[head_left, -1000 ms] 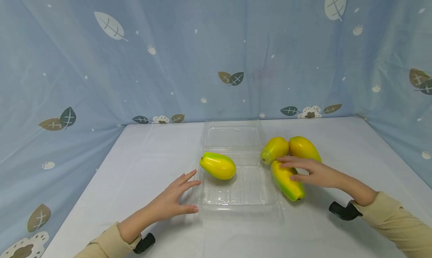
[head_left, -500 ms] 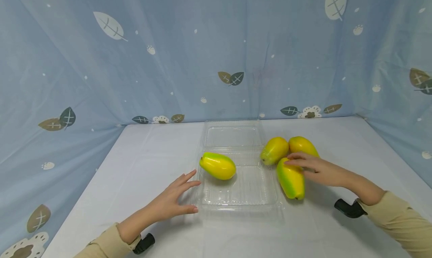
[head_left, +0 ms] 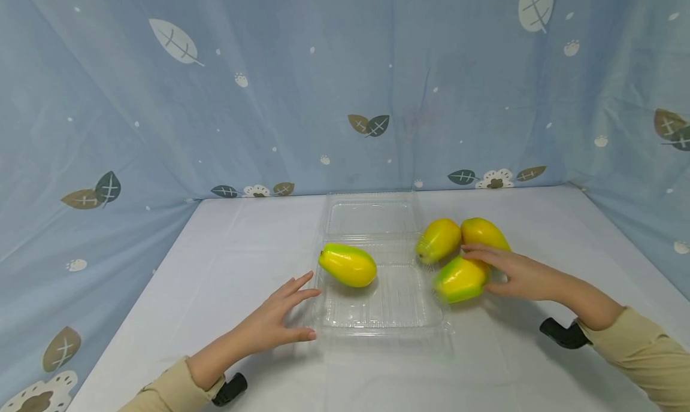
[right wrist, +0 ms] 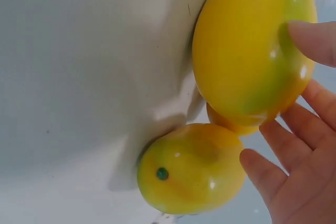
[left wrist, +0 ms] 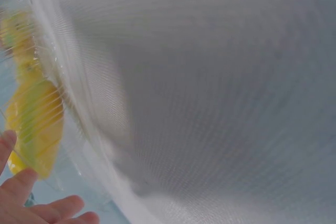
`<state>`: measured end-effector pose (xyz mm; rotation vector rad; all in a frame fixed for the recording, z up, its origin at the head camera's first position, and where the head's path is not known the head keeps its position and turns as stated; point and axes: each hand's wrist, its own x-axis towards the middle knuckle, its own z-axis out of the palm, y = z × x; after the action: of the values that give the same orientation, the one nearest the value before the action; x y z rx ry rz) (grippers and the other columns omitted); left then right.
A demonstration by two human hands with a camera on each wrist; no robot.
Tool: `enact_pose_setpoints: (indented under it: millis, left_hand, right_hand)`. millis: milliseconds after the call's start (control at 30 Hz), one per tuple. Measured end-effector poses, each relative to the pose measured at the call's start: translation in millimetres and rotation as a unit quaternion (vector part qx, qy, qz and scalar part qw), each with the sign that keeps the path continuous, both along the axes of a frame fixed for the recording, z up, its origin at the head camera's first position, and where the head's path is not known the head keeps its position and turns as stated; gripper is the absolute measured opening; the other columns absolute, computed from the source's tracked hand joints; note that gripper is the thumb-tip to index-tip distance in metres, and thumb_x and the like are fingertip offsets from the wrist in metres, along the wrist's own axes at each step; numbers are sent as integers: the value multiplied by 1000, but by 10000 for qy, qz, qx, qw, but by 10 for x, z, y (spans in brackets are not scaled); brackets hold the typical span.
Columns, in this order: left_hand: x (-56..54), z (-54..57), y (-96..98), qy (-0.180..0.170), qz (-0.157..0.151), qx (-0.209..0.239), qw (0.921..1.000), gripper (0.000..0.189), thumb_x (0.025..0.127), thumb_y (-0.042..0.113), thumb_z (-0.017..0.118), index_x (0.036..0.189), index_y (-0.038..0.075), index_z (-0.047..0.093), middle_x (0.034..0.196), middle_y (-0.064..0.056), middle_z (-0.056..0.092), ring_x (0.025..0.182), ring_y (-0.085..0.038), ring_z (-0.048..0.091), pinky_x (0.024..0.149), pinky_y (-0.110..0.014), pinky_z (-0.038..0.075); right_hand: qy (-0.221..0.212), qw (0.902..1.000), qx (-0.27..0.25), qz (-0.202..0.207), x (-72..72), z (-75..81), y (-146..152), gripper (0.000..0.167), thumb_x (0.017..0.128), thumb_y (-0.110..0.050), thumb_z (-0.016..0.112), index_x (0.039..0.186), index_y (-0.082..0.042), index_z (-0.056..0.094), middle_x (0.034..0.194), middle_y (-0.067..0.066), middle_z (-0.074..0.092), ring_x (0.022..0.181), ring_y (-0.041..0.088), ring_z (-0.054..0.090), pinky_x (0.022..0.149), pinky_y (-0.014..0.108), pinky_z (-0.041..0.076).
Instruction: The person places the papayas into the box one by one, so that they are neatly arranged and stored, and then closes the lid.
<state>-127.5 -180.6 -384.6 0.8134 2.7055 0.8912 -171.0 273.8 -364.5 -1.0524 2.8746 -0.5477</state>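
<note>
My right hand (head_left: 525,274) holds a yellow-green papaya (head_left: 460,279) by its right end, its narrow green end pointing left at the container's right edge. In the right wrist view the thumb lies on that papaya (right wrist: 252,45) and fingers reach round its other side. Another papaya (head_left: 350,266) lies in the left part of a clear plastic container (head_left: 385,313), whose lid (head_left: 372,218) is folded back. My left hand (head_left: 272,323) rests beside the container's left edge, fingers spread, holding nothing. Through the plastic wall, the left wrist view shows a papaya (left wrist: 39,124).
Two more papayas sit behind my right hand: one (head_left: 439,241) by the container's back right corner, the other (head_left: 485,233) touching it on the right. A white cloth (head_left: 242,244) covers the table; a blue leaf-patterned curtain (head_left: 302,88) hangs behind and at both sides.
The papaya at my right hand has turned, its green narrow end swinging from the front round to the left. My right hand has shifted slightly right. The left hand has stayed still.
</note>
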Motion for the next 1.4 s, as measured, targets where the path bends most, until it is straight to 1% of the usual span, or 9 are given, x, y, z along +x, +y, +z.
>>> enact_pose_setpoints:
  millis: [100, 267, 333, 533, 667, 800, 1033, 1233, 1400]
  left_hand:
    - [0, -3, -3, -12, 5, 3, 10000, 66, 76, 41, 71, 132, 13, 49, 150, -10, 23, 132, -48, 20, 98, -66, 24]
    - [-2, -11, -10, -51, 19, -3, 10000, 66, 76, 41, 71, 132, 14, 48, 151, -9, 23, 133, -47, 19, 98, -67, 23]
    - [-5, -14, -13, -50, 21, -10, 10000, 66, 76, 42, 71, 132, 14, 48, 151, -8, 23, 133, -47, 18, 98, -67, 23]
    - [-15, -14, -15, -43, 32, 11, 10000, 66, 76, 41, 71, 132, 14, 49, 151, -8, 22, 134, -46, 18, 98, -66, 23]
    - [-19, -15, -14, -43, 35, 5, 10000, 66, 76, 41, 71, 132, 14, 49, 151, -7, 22, 134, -46, 18, 99, -66, 23]
    - [-20, -20, -15, -93, 51, 18, 9999, 66, 76, 42, 71, 132, 16, 48, 151, -6, 22, 134, -45, 17, 99, -66, 22]
    - [-23, -19, -14, -127, 5, 36, 9999, 66, 76, 42, 71, 133, 15, 48, 152, -6, 21, 134, -45, 17, 98, -66, 23]
    - [-24, -20, -14, -88, -6, 36, 10000, 67, 76, 42, 71, 132, 14, 48, 151, -7, 22, 134, -46, 18, 98, -66, 24]
    - [-24, -33, -18, -83, 1, 41, 10000, 67, 76, 42, 71, 132, 14, 48, 151, -8, 22, 134, -46, 18, 98, -66, 24]
  right_hand:
    - [-217, 9997, -113, -86, -8, -11, -7, 57, 75, -12, 72, 127, -9, 48, 133, 11, 49, 118, 30, 47, 94, 37, 44]
    - [-278, 9992, -268, -120, -19, -42, 8, 53, 74, -17, 75, 121, -11, 50, 124, 10, 55, 112, 24, 50, 92, 26, 44]
    - [-276, 9991, -303, -102, -20, -43, 14, 53, 74, -19, 75, 120, -9, 50, 121, 9, 56, 109, 22, 51, 90, 25, 44]
    - [-295, 9992, -250, -124, -9, -11, 14, 57, 74, -23, 76, 121, -3, 50, 120, 9, 54, 107, 24, 50, 89, 32, 46]
    - [-180, 9995, -174, -204, 5, -13, 19, 57, 73, -24, 76, 120, -3, 51, 120, 10, 54, 107, 25, 51, 87, 37, 46]
    - [-61, 9994, -148, -316, 19, -25, 37, 57, 73, -27, 77, 118, -4, 51, 117, 9, 56, 102, 22, 53, 84, 35, 47]
    - [-155, 9975, -278, -631, 34, -13, 117, 56, 72, -29, 77, 117, -6, 52, 112, 7, 56, 94, 13, 52, 78, 32, 49]
    - [193, 9973, -536, -473, 45, -32, 189, 53, 71, -22, 78, 114, -6, 52, 105, 1, 56, 86, -1, 47, 70, 24, 48]
    - [345, 9963, -692, -362, 40, -8, 226, 52, 70, -17, 78, 113, -4, 51, 102, -1, 54, 84, -3, 47, 67, 23, 49]
